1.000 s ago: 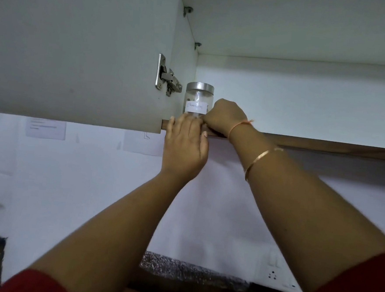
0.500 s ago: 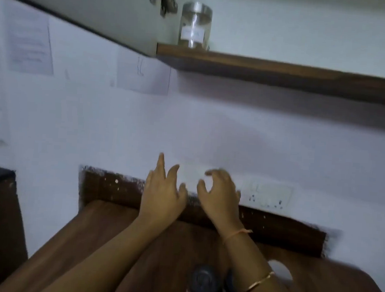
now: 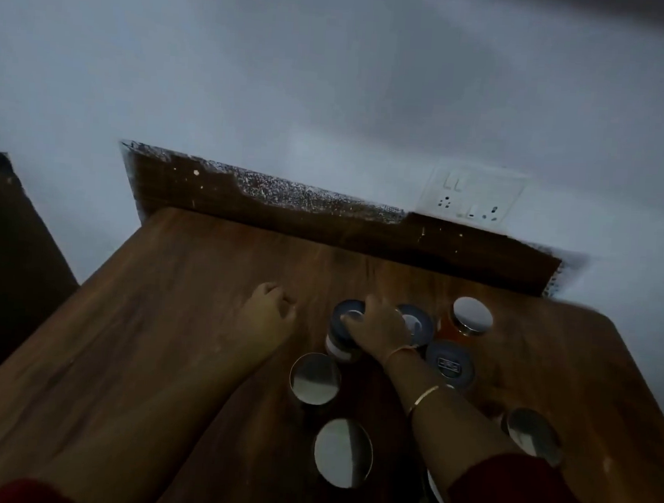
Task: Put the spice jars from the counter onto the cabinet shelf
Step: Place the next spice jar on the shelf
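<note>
Several spice jars stand on the wooden counter [image 3: 168, 318]. My right hand [image 3: 380, 329] reaches down onto a blue-lidded jar [image 3: 338, 334], with thumb and fingers curled over its lid. A second blue-lidded jar [image 3: 419, 324] stands right behind that hand. To the right are an orange-filled jar with a silver lid [image 3: 472, 317] and a dark-lidded jar [image 3: 450, 365]. Silver-lidded jars [image 3: 315, 377] [image 3: 343, 452] [image 3: 533, 434] stand nearer to me. My left hand [image 3: 269, 311] hovers left of the jars, fingers loosely curled, holding nothing. The cabinet shelf is out of view.
A raised wooden backsplash [image 3: 285, 216] runs along the counter's far edge against the white wall. A wall socket plate [image 3: 472, 194] sits above it at the right. A dark piece of furniture [image 3: 4, 252] stands left of the counter.
Both hands came down from the shelf, leaving a jar there. The view tilted down to the counter, and my right hand now sits on a blue-lidded jar.
</note>
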`<state>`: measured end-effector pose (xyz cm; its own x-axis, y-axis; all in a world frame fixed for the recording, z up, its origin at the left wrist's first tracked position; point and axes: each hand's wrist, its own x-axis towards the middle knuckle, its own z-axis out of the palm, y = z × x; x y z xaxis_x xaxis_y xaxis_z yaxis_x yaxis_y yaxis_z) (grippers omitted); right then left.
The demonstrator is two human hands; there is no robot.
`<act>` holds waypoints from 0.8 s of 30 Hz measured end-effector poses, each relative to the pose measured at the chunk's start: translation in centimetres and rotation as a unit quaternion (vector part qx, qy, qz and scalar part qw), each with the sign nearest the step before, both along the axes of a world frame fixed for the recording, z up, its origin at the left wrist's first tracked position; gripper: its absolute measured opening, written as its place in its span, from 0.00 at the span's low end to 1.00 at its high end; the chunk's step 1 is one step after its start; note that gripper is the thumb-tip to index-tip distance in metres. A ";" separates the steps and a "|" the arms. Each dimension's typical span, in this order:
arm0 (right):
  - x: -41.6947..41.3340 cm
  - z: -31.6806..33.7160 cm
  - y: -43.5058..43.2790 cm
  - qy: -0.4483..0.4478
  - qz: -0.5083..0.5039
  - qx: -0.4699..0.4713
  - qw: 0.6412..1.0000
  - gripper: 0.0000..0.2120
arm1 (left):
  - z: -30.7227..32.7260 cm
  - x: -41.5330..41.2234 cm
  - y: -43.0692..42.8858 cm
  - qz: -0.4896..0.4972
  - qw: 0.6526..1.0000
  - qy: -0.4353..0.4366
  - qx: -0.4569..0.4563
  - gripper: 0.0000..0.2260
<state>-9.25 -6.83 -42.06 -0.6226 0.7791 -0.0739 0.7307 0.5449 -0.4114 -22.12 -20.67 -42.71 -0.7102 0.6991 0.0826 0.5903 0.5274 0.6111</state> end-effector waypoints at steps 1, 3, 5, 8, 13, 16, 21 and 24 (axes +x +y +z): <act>0.0 -0.4 0.1 -0.008 -0.002 0.008 1.000 0.24 | 0.0 -0.1 -0.1 0.004 1.000 0.002 0.006 0.11; -0.2 -1.0 0.2 -0.039 0.002 0.022 0.999 0.30 | 0.0 -0.3 -0.2 0.010 1.000 -0.002 0.014 0.10; -0.5 -1.5 0.5 -0.082 0.010 0.024 0.996 0.37 | 0.3 -0.5 -0.4 0.010 1.000 -0.010 0.017 0.11; -1.0 -2.5 1.0 -0.132 0.017 0.013 0.991 0.46 | 0.8 -0.7 -0.4 0.016 1.000 -0.008 0.025 0.10; -1.2 -4.2 1.3 -0.126 -0.004 0.043 0.991 0.49 | 1.3 -1.3 -0.4 0.011 0.998 0.007 0.067 0.08; -1.5 -4.4 1.0 -0.057 -0.046 0.028 0.997 0.50 | 1.5 -1.8 -0.3 -0.001 0.996 0.019 0.087 0.08; -2.6 -1.3 1.5 0.149 -0.072 -0.049 0.985 0.51 | 2.7 -2.8 0.9 -0.022 0.993 0.002 0.113 0.08; -3.1 2.5 2.3 0.262 -0.055 -0.075 0.961 0.49 | 4.6 -3.2 2.3 -0.041 0.987 -0.010 0.155 0.09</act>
<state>-12.34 -4.57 -39.57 -0.5192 0.8476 0.1098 0.4520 0.3814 -0.8064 -25.30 -18.37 -38.10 -0.6556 0.6981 0.2878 0.6095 0.2642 0.7475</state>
